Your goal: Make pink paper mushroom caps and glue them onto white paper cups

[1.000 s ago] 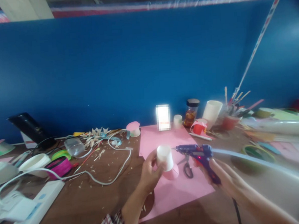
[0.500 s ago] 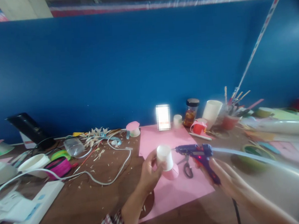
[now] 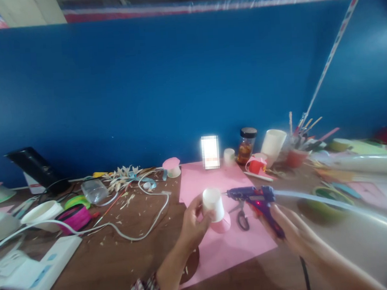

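Note:
My left hand [image 3: 195,221] is wrapped round a white paper cup [image 3: 212,200], held above a large pink paper sheet [image 3: 211,176]. A pink paper piece [image 3: 221,224] shows just below the cup; whether it is joined to the cup I cannot tell. In my right hand [image 3: 280,223] is a purple hot glue gun [image 3: 254,194], its nozzle close to the cup's right side near the rim. A clear glue stick [image 3: 301,194] runs out of its back to the right. Beneath the gun lie dark-handled scissors [image 3: 242,220] on the pink sheet.
To the left are a white cable [image 3: 123,237], a power strip [image 3: 53,267], a pink tape roll [image 3: 75,218] and wood shavings. A jar [image 3: 247,145], a white cup [image 3: 273,146] and a brush pot [image 3: 296,157] stand before the blue board [image 3: 176,84].
The view has shifted very slightly. Both hands, the cup and the glue gun keep almost the same positions.

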Demonstrator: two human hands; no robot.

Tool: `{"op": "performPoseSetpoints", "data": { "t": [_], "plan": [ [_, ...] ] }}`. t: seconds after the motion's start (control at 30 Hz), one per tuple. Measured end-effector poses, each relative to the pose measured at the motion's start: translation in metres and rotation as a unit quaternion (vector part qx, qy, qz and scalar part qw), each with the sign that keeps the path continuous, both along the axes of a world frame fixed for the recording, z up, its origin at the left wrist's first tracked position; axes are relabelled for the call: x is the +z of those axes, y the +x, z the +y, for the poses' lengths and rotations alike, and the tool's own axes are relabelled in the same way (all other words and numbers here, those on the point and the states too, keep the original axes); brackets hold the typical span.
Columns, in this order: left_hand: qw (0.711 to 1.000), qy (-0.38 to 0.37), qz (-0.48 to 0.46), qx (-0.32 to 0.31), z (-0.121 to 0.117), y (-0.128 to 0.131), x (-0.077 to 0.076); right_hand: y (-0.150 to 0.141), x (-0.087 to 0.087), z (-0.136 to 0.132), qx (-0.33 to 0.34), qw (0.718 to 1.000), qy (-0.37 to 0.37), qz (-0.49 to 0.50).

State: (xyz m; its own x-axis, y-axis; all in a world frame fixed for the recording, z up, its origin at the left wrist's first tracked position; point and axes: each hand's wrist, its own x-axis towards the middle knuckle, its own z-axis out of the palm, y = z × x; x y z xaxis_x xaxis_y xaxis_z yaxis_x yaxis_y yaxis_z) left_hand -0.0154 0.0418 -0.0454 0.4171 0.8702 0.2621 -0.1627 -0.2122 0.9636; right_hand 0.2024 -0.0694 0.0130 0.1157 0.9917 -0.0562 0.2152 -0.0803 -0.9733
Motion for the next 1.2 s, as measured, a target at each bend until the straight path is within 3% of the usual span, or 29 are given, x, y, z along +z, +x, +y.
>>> {"op": "performPoseSetpoints", "data": {
  "t": [0.43, 1.2],
  "plan": [
    [1.0, -0.006, 0.009, 0.007, -0.001, -0.0001, 0.0023, -0.0021, 0.0088, 0.0001, 0.019, 1.0, 0.011, -0.02],
    [1.0, -0.003, 0.01, 0.008, -0.0005, 0.0002, 0.0022, 0.0005, 0.0043, 0.0011, 0.022, 0.999, 0.026, 0.002]
  ]
}}
